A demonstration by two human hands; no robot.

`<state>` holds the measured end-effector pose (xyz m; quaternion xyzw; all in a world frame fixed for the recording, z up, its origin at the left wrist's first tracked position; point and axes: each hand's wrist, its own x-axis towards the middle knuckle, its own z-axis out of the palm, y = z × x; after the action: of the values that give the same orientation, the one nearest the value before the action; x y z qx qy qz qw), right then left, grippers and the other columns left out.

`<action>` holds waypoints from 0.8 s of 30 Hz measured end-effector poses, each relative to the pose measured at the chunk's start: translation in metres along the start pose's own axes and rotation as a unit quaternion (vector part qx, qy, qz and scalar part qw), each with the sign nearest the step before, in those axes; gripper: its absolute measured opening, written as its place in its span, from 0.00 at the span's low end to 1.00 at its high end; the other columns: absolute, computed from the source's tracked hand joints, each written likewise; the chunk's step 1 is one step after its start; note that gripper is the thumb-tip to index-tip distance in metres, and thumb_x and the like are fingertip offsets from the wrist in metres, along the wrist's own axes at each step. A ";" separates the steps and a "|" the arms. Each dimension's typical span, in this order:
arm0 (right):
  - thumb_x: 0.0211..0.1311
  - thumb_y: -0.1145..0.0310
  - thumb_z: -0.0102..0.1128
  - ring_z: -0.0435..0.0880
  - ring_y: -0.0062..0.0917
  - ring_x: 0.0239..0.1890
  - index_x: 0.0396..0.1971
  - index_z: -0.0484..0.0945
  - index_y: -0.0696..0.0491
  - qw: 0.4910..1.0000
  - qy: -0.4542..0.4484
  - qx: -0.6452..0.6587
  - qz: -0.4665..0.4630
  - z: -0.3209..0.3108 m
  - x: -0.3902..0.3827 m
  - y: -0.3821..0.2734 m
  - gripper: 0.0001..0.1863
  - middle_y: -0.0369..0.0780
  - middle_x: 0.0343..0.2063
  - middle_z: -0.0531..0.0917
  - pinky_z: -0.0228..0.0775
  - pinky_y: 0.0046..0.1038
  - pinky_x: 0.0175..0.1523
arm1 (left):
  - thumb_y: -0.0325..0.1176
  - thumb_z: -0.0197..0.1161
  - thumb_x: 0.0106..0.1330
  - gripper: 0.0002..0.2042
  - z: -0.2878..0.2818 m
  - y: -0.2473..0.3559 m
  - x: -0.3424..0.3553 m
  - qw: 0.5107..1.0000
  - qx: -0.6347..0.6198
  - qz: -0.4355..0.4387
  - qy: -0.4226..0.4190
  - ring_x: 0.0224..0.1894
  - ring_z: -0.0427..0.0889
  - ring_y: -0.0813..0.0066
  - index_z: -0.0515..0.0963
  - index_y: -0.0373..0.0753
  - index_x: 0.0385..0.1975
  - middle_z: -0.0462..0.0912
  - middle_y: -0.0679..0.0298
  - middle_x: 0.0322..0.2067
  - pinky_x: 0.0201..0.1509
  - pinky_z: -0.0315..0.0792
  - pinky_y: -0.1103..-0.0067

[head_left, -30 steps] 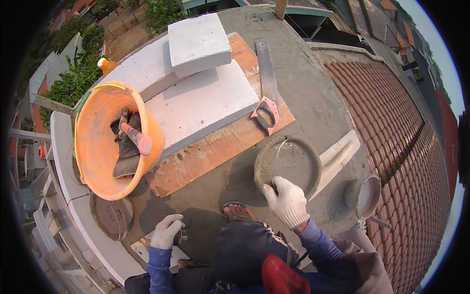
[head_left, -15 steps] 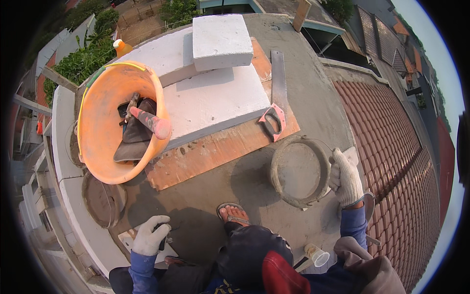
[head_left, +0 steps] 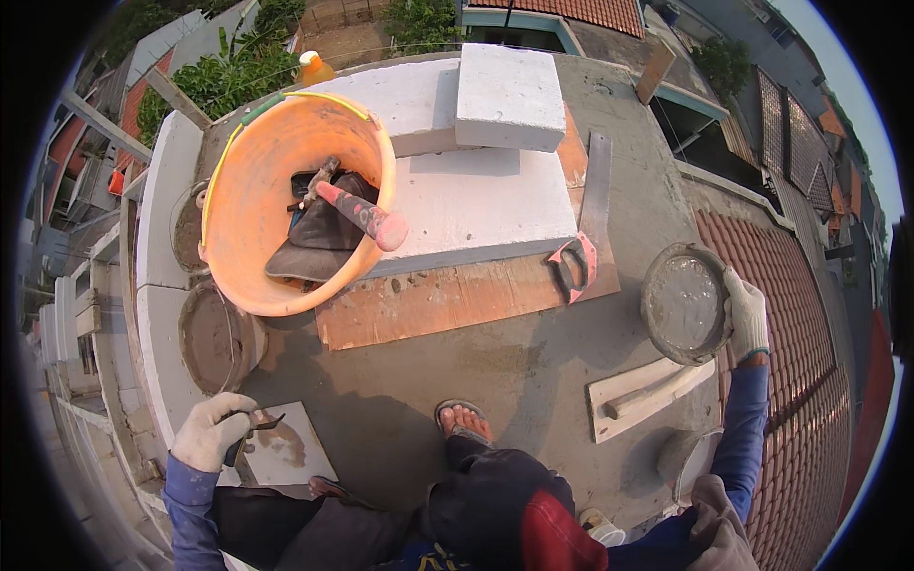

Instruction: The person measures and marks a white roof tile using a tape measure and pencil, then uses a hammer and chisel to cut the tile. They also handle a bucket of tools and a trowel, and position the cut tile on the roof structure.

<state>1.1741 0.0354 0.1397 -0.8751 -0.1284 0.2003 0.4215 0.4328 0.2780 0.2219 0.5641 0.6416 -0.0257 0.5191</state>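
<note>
My gloved right hand (head_left: 746,319) grips the rim of a small mortar-caked bucket (head_left: 684,303) with wet grey mix inside. Just below it lies a wooden float (head_left: 614,433) with a pale handle. On the left, my gloved left hand (head_left: 217,430) is closed round a dark-handled tool (head_left: 257,423) with a thin metal neck. Right beside that hand is a white rectangular plate (head_left: 309,447) smeared with mortar. I cannot tell whether the tool and the plate are joined.
An orange bucket (head_left: 224,276) holds a pink-ended hammer (head_left: 367,217) and dark cloth. White blocks (head_left: 476,205) and a pink-handled saw (head_left: 595,190) rest on a plywood board (head_left: 428,314). Mortar buckets stand at left (head_left: 214,333) and lower right (head_left: 687,463). Roof tiles (head_left: 771,295) slope beyond the right edge.
The small bucket has moved right with my right hand, and the wooden float has come into view. My left hand has shifted left, uncovering more of the white plate. The view has turned.
</note>
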 end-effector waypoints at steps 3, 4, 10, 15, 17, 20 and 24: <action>0.81 0.49 0.67 0.65 0.11 0.14 0.35 0.87 0.54 0.998 0.007 -0.063 -0.015 -0.003 0.036 0.022 0.22 0.25 0.17 0.73 0.53 0.22 0.19 | 0.36 0.63 0.72 0.18 -0.013 -0.006 0.001 0.999 0.029 0.039 0.016 0.36 0.85 0.79 0.85 0.28 0.52 0.88 0.64 0.36 0.42 0.78 0.78; 0.81 0.49 0.67 0.65 0.10 0.14 0.33 0.86 0.54 0.996 0.012 -0.086 -0.008 -0.002 0.048 0.035 0.22 0.25 0.17 0.72 0.53 0.22 0.19 | 0.36 0.63 0.72 0.18 -0.015 -0.002 -0.002 0.999 0.019 0.024 0.016 0.36 0.85 0.79 0.85 0.28 0.52 0.88 0.64 0.36 0.43 0.79 0.78; 0.82 0.49 0.64 0.66 0.10 0.16 0.27 0.80 0.50 0.994 0.013 -0.110 0.003 0.016 0.036 0.036 0.24 0.25 0.17 0.70 0.55 0.22 0.21 | 0.37 0.64 0.73 0.19 -0.006 0.041 -0.010 0.998 0.040 -0.050 -0.014 0.37 0.84 0.81 0.87 0.29 0.56 0.88 0.65 0.37 0.42 0.78 0.80; 0.81 0.53 0.65 0.72 0.17 0.33 0.42 0.77 0.53 0.981 0.060 -0.183 -0.020 0.022 0.020 0.048 0.17 0.34 0.32 0.75 0.62 0.27 0.38 | 0.39 0.66 0.75 0.19 0.024 0.061 0.017 0.982 0.118 -0.101 -0.108 0.35 0.85 0.80 0.88 0.32 0.58 0.90 0.66 0.36 0.40 0.78 0.79; 0.80 0.55 0.66 0.76 0.21 0.42 0.51 0.76 0.55 0.955 0.130 -0.247 -0.096 0.034 -0.004 0.035 0.18 0.38 0.41 0.78 0.65 0.29 0.46 | 0.39 0.66 0.76 0.19 0.035 0.064 0.029 0.978 0.129 -0.072 -0.145 0.34 0.85 0.80 0.88 0.33 0.58 0.90 0.66 0.36 0.39 0.79 0.78; 0.78 0.59 0.67 0.81 0.27 0.55 0.63 0.75 0.58 0.949 0.097 -0.215 -0.207 0.075 -0.064 -0.006 0.24 0.45 0.53 0.82 0.70 0.33 0.59 | 0.40 0.65 0.78 0.19 0.056 0.054 0.054 0.963 0.186 0.009 -0.195 0.36 0.86 0.79 0.87 0.33 0.59 0.90 0.64 0.39 0.42 0.81 0.77; 0.76 0.61 0.68 0.88 0.34 0.64 0.74 0.75 0.61 0.920 -0.362 -0.057 -0.139 0.189 -0.138 -0.046 0.32 0.51 0.62 0.89 0.77 0.34 0.70 | 0.45 0.61 0.80 0.23 0.092 0.066 0.076 0.953 0.179 0.033 -0.240 0.50 0.89 0.68 0.84 0.33 0.63 0.91 0.55 0.50 0.56 0.83 0.71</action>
<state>0.9624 0.1387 0.1023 -0.7385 -0.4038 0.4355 0.3192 0.5541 0.2977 0.1636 0.6461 0.4636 -0.2578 0.5488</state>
